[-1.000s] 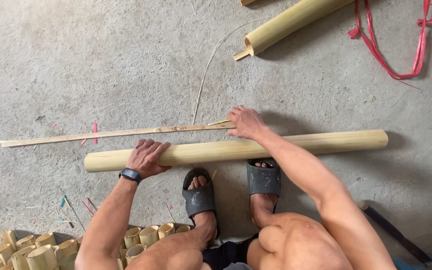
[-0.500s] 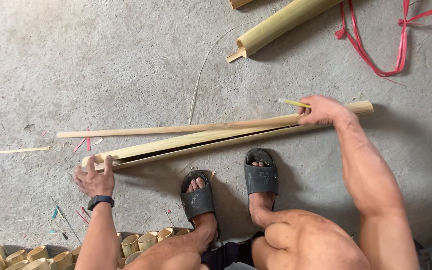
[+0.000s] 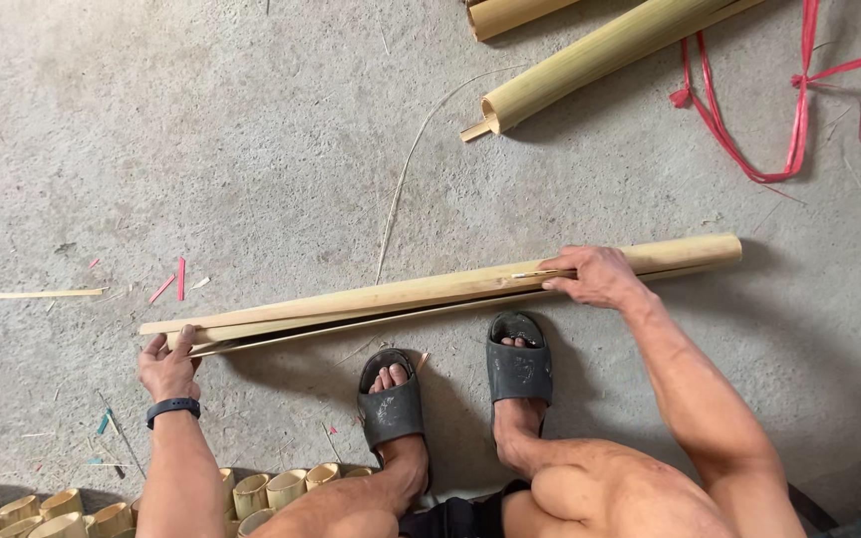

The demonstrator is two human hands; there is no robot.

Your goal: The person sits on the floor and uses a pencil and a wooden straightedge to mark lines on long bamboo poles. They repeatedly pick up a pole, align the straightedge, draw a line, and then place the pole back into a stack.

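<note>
A long pale bamboo pole (image 3: 430,291) lies across the concrete floor in front of my feet, with a thin flat bamboo slat (image 3: 281,315) laid along it. My left hand (image 3: 168,362), with a dark wristband, grips the left end of the pole and slat together. My right hand (image 3: 595,276) presses down on the pole near its right end, fingers curled over the slat's tip. The pole's left end looks lifted slightly off the floor.
More bamboo poles (image 3: 600,55) lie at the top, next to a red plastic strap (image 3: 749,110). Several short bamboo rings (image 3: 271,488) sit by my left leg. My feet wear dark sandals (image 3: 520,364). A loose thin strip (image 3: 27,294) lies at the far left.
The slat, earlier apart behind the pole, has been brought onto it. My left hand shifted to the pole's left end; my right hand came back down onto the pole.
</note>
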